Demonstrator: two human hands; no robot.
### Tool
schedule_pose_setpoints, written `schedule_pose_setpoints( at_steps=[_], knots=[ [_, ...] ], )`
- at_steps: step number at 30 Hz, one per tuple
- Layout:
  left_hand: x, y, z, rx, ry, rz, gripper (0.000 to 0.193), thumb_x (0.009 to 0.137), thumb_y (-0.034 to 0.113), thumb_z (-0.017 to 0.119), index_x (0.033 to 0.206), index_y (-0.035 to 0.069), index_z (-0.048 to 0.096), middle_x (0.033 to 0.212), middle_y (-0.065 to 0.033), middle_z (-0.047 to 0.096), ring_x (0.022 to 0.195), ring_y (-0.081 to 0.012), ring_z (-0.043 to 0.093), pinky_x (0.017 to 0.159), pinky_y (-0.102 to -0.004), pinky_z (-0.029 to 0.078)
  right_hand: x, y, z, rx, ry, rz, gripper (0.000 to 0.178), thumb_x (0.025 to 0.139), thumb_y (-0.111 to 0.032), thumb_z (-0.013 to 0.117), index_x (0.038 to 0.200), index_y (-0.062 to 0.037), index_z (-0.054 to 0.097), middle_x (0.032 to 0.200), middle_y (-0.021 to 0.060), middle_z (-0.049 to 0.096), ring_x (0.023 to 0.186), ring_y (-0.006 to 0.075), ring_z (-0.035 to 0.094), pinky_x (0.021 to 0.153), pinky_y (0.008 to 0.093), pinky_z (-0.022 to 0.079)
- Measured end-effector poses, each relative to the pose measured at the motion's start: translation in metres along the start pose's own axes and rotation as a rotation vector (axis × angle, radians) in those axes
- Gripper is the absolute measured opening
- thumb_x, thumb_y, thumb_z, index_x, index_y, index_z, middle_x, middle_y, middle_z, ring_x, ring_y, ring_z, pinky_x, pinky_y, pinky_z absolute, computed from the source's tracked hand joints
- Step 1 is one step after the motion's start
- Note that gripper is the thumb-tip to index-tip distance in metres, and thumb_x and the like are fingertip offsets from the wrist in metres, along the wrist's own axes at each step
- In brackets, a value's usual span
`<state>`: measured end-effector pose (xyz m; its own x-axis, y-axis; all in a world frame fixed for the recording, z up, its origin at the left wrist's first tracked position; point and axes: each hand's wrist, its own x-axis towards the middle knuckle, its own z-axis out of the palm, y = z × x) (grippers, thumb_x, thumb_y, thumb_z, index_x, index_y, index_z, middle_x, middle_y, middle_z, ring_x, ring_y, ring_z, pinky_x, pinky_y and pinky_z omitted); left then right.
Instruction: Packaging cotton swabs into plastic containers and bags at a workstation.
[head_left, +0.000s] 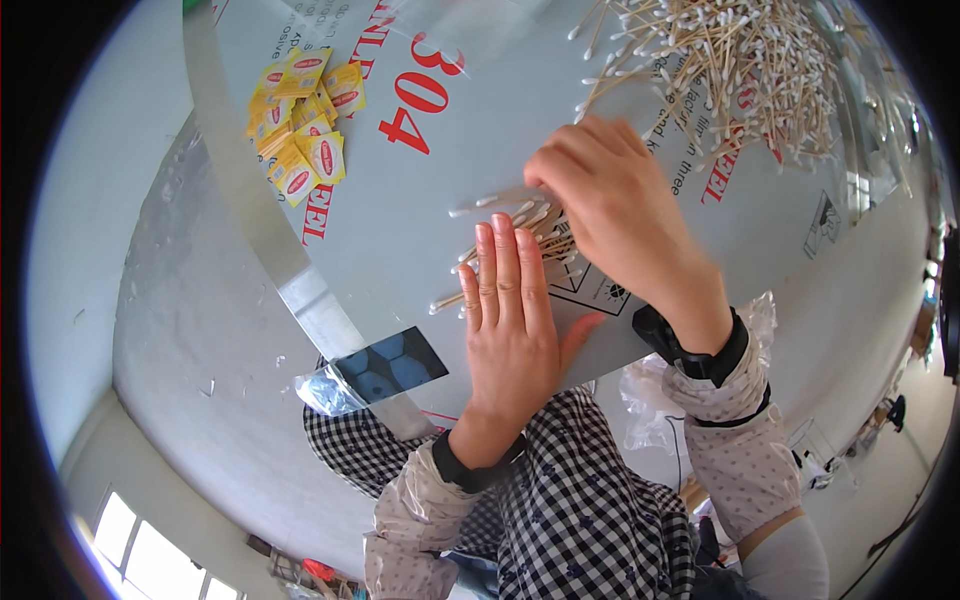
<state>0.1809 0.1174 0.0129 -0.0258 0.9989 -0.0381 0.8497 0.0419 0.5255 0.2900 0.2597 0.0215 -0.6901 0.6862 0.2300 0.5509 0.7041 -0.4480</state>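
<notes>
So far only a small bundle of cotton swabs [520, 235] has been gathered, and it lies right at the fingertips of both hands, on the table just ahead of them. The left hand [512, 318] lies flat, palm down, its fingers straight and pressed together, their tips touching the near side of the bundle like a stop. The right hand [618, 205] arches over the swabs from the far side, fingers curled down and close together onto the sticks; whether they actually pinch any I cannot tell, since the hand hides them. A few swabs stick out sideways to the left of the left fingertips, not yet squared up.

By the look of it, most of the work is left: a big loose heap of cotton swabs [740, 70] sprawls well beyond the right knuckles, unsorted. Further off to the left of both hands sits a pile of small yellow sachets [305, 120], untouched.

The table surface [420, 230] is pale sheet metal under a protective film with red print; a bare shiny metal strip [240, 190] runs along its left edge. Crumpled clear plastic bags [650, 395] lie below the right wrist. The room has pale walls, a bright window and clutter on the floor.
</notes>
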Motion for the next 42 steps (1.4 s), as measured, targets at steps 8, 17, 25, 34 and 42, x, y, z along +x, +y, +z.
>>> schedule_pose_setpoints(
  at_steps=[8, 17, 25, 34, 42],
  knots=[
    [-0.015, -0.033, -0.027, -0.364, 0.305, -0.134, 0.084, 0.1, 0.045, 0.047, 0.152, -0.008, 0.007, 0.159, -0.0298, 0.008, 0.149, -0.0421, 0.005, 0.118, -0.0529, 0.004, -0.013, -0.009, -0.005, 0.191, -0.041, 0.038, 0.019, 0.079, 0.001, 0.06, 0.098, -0.0043, 0.063, 0.099, 0.0069, 0.063, 0.098, 0.0239, 0.059, 0.091, 0.0359, 0.045],
    [-0.005, -0.022, -0.012, -1.069, 0.566, -0.3, 0.066, 0.105, 0.047, 0.028, 0.155, 0.006, 0.016, 0.159, -0.0169, 0.023, 0.149, -0.0284, 0.019, 0.121, -0.0418, 0.011, -0.046, -0.036, 0.016, 0.855, 0.321, 0.499, 0.054, 0.107, -0.036, 0.032, 0.139, 0.0057, 0.041, 0.142, 0.0209, 0.047, 0.137, 0.0268, 0.041, 0.116, 0.0413, 0.028],
    [0.007, -0.012, -0.012, -1.126, 0.543, -0.334, 0.067, 0.104, 0.051, 0.027, 0.155, 0.007, 0.018, 0.159, -0.0167, 0.024, 0.149, -0.0274, 0.019, 0.121, -0.0407, 0.012, -0.043, -0.05, 0.031, 1.122, 0.452, 0.445, 0.052, 0.106, -0.034, 0.039, 0.138, 0.0067, 0.044, 0.14, 0.02, 0.049, 0.133, 0.0271, 0.045, 0.114, 0.0398, 0.031],
    [0.007, -0.015, -0.019, -1.011, 0.641, -0.299, 0.081, 0.1, 0.053, 0.039, 0.153, -0.002, 0.014, 0.159, -0.0247, 0.018, 0.149, -0.0355, 0.016, 0.119, -0.0455, 0.014, -0.055, -0.045, 0.023, 1.049, 0.438, 0.431, 0.058, 0.106, -0.041, 0.032, 0.14, 0.0048, 0.041, 0.142, 0.0222, 0.047, 0.135, 0.0323, 0.043, 0.116, 0.0448, 0.029],
    [0.027, 0.011, 0.007, 0.208, 0.063, -0.098, 0.103, 0.085, 0.071, 0.045, 0.146, -0.01, 0.03, 0.155, -0.026, 0.028, 0.146, -0.0398, 0.024, 0.117, -0.0495, 0.024, -0.071, -0.049, 0.013, 0.909, 0.456, 0.523, 0.057, 0.107, -0.04, 0.028, 0.138, 0.0061, 0.043, 0.138, 0.0253, 0.05, 0.129, 0.0318, 0.049, 0.11, 0.0435, 0.036]
  ],
)
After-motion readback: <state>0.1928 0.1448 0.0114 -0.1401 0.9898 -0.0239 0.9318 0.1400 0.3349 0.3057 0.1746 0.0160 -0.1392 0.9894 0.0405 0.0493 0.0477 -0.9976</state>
